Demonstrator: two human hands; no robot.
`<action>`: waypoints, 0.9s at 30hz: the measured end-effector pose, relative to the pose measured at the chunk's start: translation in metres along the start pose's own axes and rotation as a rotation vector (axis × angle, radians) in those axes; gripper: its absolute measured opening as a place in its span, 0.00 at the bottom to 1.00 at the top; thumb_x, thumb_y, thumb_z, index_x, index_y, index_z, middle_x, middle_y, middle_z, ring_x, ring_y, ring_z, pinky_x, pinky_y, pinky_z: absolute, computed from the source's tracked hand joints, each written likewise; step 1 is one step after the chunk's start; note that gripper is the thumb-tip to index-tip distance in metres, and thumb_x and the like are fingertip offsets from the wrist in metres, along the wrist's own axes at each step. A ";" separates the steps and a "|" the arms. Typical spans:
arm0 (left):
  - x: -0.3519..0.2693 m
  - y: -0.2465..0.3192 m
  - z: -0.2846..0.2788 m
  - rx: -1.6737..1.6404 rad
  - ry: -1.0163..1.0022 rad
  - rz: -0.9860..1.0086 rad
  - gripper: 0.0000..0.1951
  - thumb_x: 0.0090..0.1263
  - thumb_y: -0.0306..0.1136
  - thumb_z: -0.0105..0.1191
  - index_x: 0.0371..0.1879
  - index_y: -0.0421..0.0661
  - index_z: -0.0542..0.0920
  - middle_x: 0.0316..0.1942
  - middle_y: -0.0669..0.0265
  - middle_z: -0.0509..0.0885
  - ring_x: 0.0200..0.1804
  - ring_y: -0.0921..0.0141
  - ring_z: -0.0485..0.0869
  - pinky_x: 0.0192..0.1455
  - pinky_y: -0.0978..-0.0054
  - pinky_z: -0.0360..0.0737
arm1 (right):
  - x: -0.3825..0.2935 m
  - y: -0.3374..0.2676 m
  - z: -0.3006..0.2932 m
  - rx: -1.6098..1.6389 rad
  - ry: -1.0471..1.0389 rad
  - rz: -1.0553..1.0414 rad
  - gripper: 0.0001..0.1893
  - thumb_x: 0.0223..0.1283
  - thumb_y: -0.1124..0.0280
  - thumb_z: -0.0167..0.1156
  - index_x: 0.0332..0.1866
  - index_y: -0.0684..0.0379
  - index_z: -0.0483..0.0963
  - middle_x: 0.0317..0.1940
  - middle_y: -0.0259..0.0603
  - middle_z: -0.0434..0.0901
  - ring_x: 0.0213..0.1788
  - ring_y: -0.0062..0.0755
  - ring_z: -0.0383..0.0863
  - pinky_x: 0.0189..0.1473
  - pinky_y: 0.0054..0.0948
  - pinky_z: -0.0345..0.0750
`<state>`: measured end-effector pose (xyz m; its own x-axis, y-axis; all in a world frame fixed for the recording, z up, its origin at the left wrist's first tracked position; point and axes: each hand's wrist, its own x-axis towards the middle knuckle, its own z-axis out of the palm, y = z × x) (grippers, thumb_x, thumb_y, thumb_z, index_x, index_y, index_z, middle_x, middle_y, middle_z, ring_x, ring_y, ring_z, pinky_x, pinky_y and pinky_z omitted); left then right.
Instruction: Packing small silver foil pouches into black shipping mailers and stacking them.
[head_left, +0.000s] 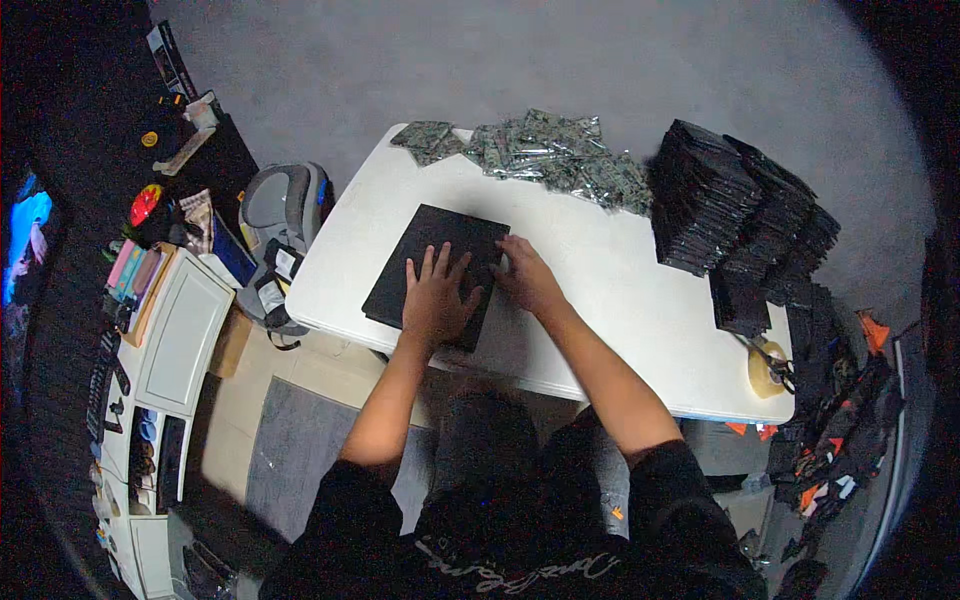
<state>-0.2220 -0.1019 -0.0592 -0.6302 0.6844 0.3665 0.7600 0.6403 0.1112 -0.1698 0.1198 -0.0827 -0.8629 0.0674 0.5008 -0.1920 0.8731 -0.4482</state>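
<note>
A flat, black rectangular item (435, 236), perhaps folded cloth, lies at an angle on the white table (592, 322) near its front edge. My left hand (439, 296) rests palm down on the item with its fingers spread. At the item's right edge is my right hand (525, 274), its fingers bent and its thumb and fingertips touching the edge. Whether those fingertips pinch the edge is not clear. Camouflage-patterned packets in clear plastic (540, 146) lie along the table's far side. Tall stacks of black packets in shiny plastic (712, 202) stand at the far right corner.
A roll of clear tape (765, 371) and black scissors (784, 369) lie at the table's right end. A grey child seat (277, 199) stands left of the table, beside a white cabinet (184, 337). Dark cloth items with orange pieces (832, 442) are heaped at right.
</note>
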 end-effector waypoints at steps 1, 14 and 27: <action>-0.005 -0.003 -0.002 -0.005 -0.005 -0.015 0.35 0.77 0.59 0.51 0.78 0.54 0.69 0.81 0.51 0.64 0.83 0.47 0.58 0.82 0.33 0.51 | 0.007 -0.010 0.003 -0.004 0.023 0.066 0.26 0.67 0.65 0.68 0.65 0.66 0.74 0.65 0.58 0.77 0.68 0.56 0.77 0.72 0.43 0.74; -0.008 0.000 -0.009 -0.175 0.060 -0.049 0.34 0.74 0.54 0.58 0.75 0.50 0.71 0.78 0.47 0.67 0.80 0.44 0.64 0.81 0.31 0.51 | 0.043 -0.006 0.004 -0.006 0.167 0.232 0.16 0.61 0.66 0.73 0.51 0.63 0.85 0.55 0.50 0.86 0.59 0.52 0.84 0.65 0.40 0.79; -0.008 -0.001 -0.008 -0.217 0.127 -0.026 0.32 0.73 0.52 0.60 0.71 0.48 0.74 0.76 0.46 0.69 0.77 0.45 0.67 0.80 0.33 0.55 | 0.056 0.004 0.001 -0.021 0.250 0.154 0.06 0.63 0.70 0.70 0.39 0.61 0.85 0.39 0.46 0.85 0.44 0.49 0.82 0.52 0.41 0.79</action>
<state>-0.2168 -0.1112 -0.0548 -0.6356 0.6107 0.4722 0.7686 0.5579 0.3131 -0.2189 0.1269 -0.0573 -0.7388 0.3146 0.5960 -0.0552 0.8531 -0.5187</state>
